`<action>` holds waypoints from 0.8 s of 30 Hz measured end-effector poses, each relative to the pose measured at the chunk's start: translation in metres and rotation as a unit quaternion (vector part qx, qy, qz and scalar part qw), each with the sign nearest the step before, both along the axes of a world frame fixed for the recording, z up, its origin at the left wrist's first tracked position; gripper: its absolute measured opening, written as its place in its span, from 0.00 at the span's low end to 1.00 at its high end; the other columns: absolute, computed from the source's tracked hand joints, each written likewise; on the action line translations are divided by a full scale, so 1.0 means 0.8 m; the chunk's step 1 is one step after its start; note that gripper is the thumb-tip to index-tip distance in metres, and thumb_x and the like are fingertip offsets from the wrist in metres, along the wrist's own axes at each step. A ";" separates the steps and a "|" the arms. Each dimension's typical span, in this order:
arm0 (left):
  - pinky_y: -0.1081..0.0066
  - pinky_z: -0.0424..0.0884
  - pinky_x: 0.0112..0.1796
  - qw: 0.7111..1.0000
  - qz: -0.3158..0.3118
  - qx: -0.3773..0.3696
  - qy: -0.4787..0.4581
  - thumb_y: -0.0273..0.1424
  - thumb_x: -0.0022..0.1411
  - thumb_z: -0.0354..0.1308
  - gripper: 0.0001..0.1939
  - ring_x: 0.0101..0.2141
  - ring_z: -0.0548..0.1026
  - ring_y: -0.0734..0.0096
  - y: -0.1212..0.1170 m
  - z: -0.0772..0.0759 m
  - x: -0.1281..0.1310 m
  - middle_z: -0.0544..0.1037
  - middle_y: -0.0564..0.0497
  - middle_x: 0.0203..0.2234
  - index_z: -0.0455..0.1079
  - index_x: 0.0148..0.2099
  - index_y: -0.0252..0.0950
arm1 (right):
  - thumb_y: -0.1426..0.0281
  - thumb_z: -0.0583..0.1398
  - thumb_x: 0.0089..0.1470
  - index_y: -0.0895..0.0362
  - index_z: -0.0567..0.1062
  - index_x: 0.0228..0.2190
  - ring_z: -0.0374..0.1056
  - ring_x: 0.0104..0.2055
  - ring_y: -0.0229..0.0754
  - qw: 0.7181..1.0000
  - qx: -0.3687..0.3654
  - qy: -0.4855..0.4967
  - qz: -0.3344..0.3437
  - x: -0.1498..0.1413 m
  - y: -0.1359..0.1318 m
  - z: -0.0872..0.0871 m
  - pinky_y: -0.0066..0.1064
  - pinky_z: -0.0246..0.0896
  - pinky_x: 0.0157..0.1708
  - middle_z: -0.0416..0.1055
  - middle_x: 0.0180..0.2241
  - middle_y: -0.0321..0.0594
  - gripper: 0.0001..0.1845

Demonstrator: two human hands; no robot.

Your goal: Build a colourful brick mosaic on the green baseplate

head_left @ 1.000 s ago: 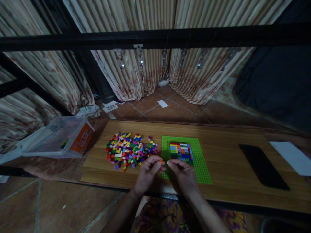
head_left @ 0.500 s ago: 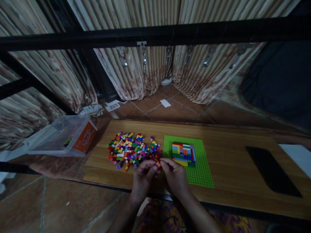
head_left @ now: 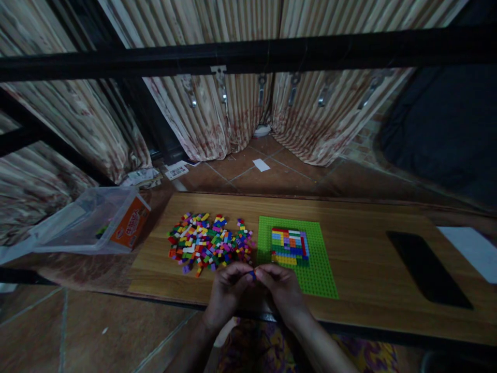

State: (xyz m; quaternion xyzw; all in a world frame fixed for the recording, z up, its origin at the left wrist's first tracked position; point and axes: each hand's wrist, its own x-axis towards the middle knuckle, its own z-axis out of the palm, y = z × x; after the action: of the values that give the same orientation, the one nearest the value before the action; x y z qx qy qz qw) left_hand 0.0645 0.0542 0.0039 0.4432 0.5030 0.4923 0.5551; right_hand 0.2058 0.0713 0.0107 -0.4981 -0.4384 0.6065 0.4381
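Note:
My left hand (head_left: 229, 287) and my right hand (head_left: 283, 290) meet above the table's near edge, both closed in a pinch. Between their fingertips is a small blue building brick (head_left: 253, 275); the fingers cover most of it, and an orange brick seen there earlier is now mostly hidden. Just beyond my right hand lies a green baseplate (head_left: 324, 269). A flat, multicoloured block of bricks (head_left: 289, 246) is built on it, with yellow along its near side. A loose pile of mixed bricks (head_left: 209, 241) spreads beyond my left hand.
The wooden table (head_left: 361, 248) carries a black flat panel (head_left: 429, 269) on the right, near a white sheet (head_left: 469, 251). Left of the table sits a clear plastic bin (head_left: 89, 228) with an orange label. A dark rail (head_left: 248, 59) crosses in front of the curtains (head_left: 217, 119).
Both hands have turned the held bricks, so blue shows where orange showed before. The whole view has shifted slightly; the pile and baseplate build look the same.

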 end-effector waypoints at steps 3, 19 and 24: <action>0.76 0.69 0.29 1.000 0.014 0.000 -0.005 0.32 0.56 0.62 0.06 0.25 0.72 0.75 0.000 -0.002 0.001 0.75 0.53 0.23 0.73 0.35 0.34 | 0.60 0.65 0.46 0.54 0.80 0.27 0.69 0.25 0.39 0.998 0.022 -0.043 -0.047 0.020 0.002 0.000 0.30 0.64 0.27 0.76 0.24 0.36 0.11; 0.69 0.72 0.41 0.946 0.052 0.140 0.288 0.29 0.61 0.56 0.06 0.39 0.76 0.68 0.008 -0.017 -0.008 0.77 0.49 0.36 0.73 0.41 0.38 | 0.67 0.57 0.59 0.53 0.78 0.32 0.68 0.36 0.41 0.842 0.337 -0.420 0.029 0.078 0.044 -0.005 0.33 0.64 0.38 0.73 0.32 0.39 0.10; 0.70 0.72 0.41 0.937 0.052 0.157 0.309 0.26 0.61 0.55 0.07 0.39 0.76 0.69 0.008 -0.012 -0.004 0.77 0.49 0.36 0.72 0.41 0.38 | 0.68 0.57 0.59 0.54 0.77 0.33 0.68 0.36 0.41 0.840 0.333 -0.428 0.026 0.084 0.044 -0.007 0.33 0.63 0.38 0.72 0.33 0.39 0.09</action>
State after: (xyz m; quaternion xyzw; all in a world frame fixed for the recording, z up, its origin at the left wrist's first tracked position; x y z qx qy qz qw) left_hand 0.0617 0.0609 -0.0059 0.6285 0.5883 0.4317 0.2694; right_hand 0.2728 0.1066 0.0053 -0.5203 -0.7707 0.1619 0.3302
